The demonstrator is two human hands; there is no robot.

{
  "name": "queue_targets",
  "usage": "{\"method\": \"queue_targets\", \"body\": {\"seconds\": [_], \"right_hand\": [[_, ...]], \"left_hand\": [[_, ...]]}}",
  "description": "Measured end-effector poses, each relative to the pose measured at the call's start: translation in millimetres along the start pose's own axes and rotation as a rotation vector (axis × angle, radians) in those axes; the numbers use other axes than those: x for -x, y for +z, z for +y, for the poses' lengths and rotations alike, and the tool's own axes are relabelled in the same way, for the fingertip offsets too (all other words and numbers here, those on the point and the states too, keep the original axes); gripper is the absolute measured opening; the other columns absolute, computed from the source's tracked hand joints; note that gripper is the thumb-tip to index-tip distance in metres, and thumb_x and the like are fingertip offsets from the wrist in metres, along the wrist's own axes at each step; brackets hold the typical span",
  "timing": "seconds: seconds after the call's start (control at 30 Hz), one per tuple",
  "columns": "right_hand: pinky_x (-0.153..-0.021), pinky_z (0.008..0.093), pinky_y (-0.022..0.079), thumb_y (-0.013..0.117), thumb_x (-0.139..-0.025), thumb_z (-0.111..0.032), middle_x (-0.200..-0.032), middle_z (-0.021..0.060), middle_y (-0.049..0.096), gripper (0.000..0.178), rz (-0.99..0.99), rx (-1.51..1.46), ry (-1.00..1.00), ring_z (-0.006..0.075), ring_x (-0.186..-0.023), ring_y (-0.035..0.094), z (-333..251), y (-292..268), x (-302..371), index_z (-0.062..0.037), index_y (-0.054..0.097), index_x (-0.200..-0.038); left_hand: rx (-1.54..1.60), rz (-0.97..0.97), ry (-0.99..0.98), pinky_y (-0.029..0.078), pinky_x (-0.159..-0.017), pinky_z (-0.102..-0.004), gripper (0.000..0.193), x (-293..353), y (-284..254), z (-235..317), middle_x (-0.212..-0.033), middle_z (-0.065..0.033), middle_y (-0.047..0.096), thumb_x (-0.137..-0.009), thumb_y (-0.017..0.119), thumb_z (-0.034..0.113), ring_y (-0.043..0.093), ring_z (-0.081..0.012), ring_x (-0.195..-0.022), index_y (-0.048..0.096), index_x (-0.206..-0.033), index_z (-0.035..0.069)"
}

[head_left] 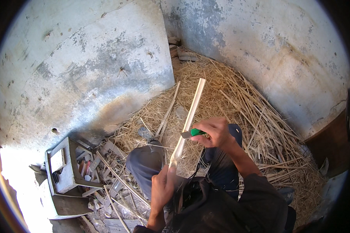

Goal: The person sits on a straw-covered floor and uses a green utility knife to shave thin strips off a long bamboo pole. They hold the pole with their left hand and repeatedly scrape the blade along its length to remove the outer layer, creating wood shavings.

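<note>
A long pale wooden slat [189,116] is held at its lower end in the closed left hand [162,185] and slants up and away over the knees, its far end above the straw [237,97]. The right hand [217,132] is clenched round the green handle of a knife [193,133], whose blade is laid against the slat's edge partway up. The step in hand is judged to be whittling the slat; a steady push of the blade along the grain, away from the body, appears to be called for. The slat looks smooth and flat, the straw dry and tangled, the walls [85,66] rough and stained.
</note>
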State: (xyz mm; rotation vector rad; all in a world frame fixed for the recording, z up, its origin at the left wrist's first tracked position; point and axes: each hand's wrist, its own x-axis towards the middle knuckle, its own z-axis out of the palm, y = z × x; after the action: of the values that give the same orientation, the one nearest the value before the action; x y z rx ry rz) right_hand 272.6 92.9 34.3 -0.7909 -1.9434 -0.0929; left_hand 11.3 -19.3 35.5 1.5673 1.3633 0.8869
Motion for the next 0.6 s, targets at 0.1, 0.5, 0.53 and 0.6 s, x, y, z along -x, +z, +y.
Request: {"method": "queue_targets", "body": {"seconds": [0.1,0.5,0.53,0.6], "right_hand": [[-0.050,0.0319,0.049,0.082,-0.089,-0.041,-0.071,0.0016,0.070,0.032,-0.046,0.033,-0.021,0.0179,-0.055,0.066,2,-5,-3,-0.0098,0.076,-0.093],[-0.044,0.0333,0.043,0.066,-0.102,-0.050,-0.068,0.0023,0.069,0.045,0.238,0.093,0.061,0.0138,-0.049,0.057,53,-20,-10,-0.0063,0.075,-0.091],[-0.046,0.0329,0.041,0.063,-0.104,-0.050,-0.069,0.0025,0.067,0.047,0.288,0.150,0.214,0.0128,-0.051,0.056,64,-28,-7,-0.0057,0.075,-0.093],[-0.052,0.0320,0.038,0.059,-0.106,-0.050,-0.069,0.0020,0.063,0.049,0.417,0.242,0.393,0.0108,-0.056,0.053,92,-49,-8,-0.0044,0.075,-0.097]], "left_hand": [[0.016,0.004,0.012,0.046,-0.058,-0.0368,0.024,1,0,2,-0.064,-0.0204,0.059,-0.108,0.055,0.017,0.054,-0.0168,-0.057,0.065,-0.103,-0.004],[-0.015,-0.083,-0.090,0.046,-0.059,-0.0356,0.031,22,-10,-9,-0.062,-0.0111,0.056,-0.110,0.050,0.020,0.054,-0.0160,-0.058,0.063,-0.093,-0.003],[-0.016,-0.112,-0.107,0.046,-0.059,-0.0352,0.033,27,-13,-17,-0.061,-0.0105,0.056,-0.110,0.050,0.020,0.053,-0.0154,-0.058,0.062,-0.091,-0.003],[-0.015,-0.139,-0.133,0.045,-0.058,-0.0345,0.034,33,-16,-24,-0.061,-0.0098,0.055,-0.110,0.051,0.021,0.053,-0.0143,-0.058,0.061,-0.087,-0.002]]}}
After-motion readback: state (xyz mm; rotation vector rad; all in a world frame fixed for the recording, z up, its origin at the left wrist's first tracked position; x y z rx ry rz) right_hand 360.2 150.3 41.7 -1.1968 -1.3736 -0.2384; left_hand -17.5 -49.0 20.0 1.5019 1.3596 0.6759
